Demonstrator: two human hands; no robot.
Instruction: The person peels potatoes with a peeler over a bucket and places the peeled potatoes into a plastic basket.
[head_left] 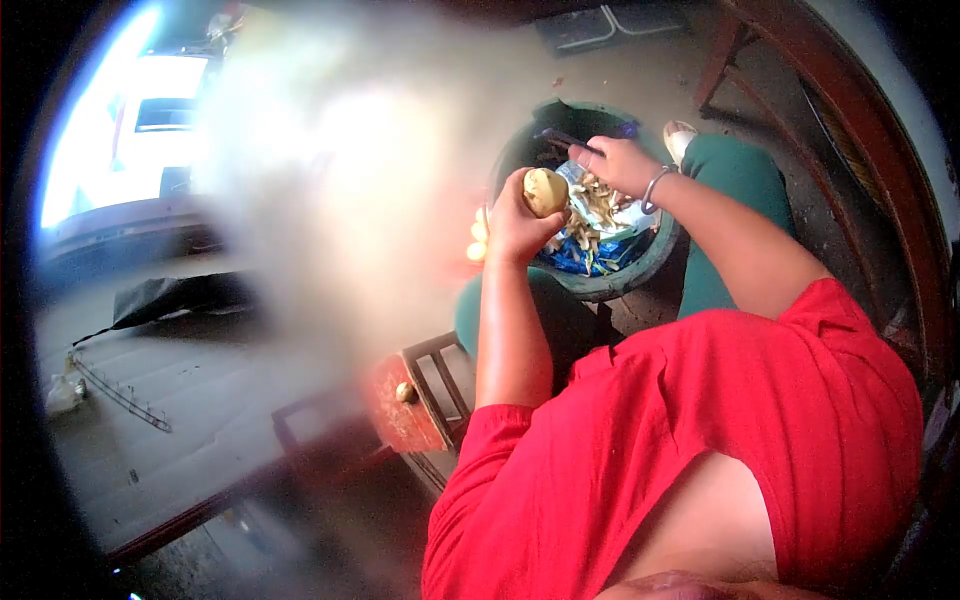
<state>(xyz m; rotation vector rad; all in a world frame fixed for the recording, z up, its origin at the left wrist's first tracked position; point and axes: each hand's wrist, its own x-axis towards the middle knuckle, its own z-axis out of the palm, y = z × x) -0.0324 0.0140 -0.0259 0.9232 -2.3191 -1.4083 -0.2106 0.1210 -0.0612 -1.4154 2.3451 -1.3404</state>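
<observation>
My left hand (520, 225) is closed around a pale yellow, peeled-looking potato (545, 192), held over the near left side of a dark round bin (645, 275). My right hand (622, 167) grips a slim dark tool (568, 140), pointing left above the bin's far side. Whether it is a peeler or a knife I cannot tell. Tool and potato are a short gap apart. Inside the bin lie brownish peelings (603, 208) on blue and white plastic (590, 258). Several pale yellow round pieces (479, 236), partly hidden by a blur, show left of my left hand.
A small red wooden stool (400, 400) stands at my left with a small potato (405, 391) on it. Further left is a light table (200, 400) with a dark cloth or bag (180, 300) and a wire rack (120, 395). Brown wooden furniture (870, 120) borders the right. A bright haze covers the upper left.
</observation>
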